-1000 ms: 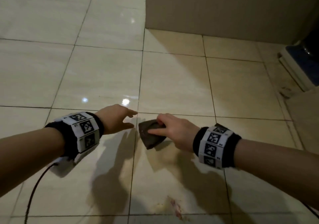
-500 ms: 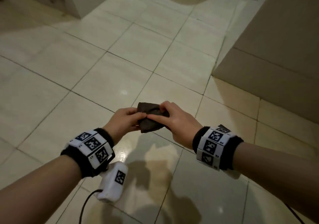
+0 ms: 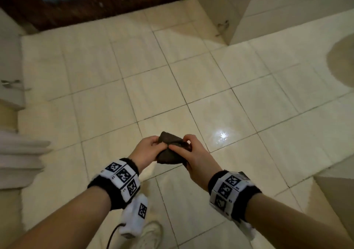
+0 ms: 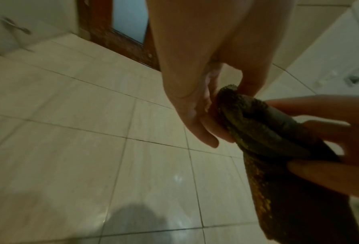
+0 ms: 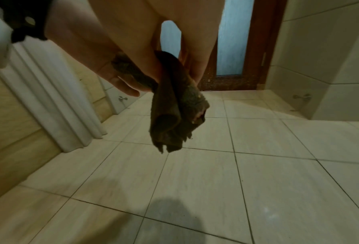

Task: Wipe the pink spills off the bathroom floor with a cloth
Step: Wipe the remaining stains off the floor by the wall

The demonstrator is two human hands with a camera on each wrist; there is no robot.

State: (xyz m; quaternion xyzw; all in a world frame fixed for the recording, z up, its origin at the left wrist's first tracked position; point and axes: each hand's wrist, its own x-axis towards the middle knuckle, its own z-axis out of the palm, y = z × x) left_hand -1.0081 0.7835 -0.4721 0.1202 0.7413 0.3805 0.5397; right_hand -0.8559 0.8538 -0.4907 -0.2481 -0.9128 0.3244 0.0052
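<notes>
A dark brown cloth [image 3: 170, 149] hangs bunched between both hands, well above the cream tiled floor [image 3: 153, 87]. My left hand [image 3: 147, 149] pinches its left edge, seen close in the left wrist view where the fingers [image 4: 197, 115] curl against the cloth [image 4: 274, 148]. My right hand [image 3: 191, 152] grips the other side. In the right wrist view the cloth [image 5: 174, 112] dangles in folds below the fingers [image 5: 120, 80], with a small pale pink smear on one fold. No pink spill shows on the floor in any view.
A dark wooden door [image 3: 92, 1] with frosted glass stands at the far end. Tiled walls [image 3: 239, 9] rise at the right, and a white ribbed column [image 5: 55, 99] at the left. A white shoe [image 3: 149, 235] shows below my left wrist.
The cloth has come up off the floor and my left hand has joined the right on it. The view has swung round from the spill to the door.
</notes>
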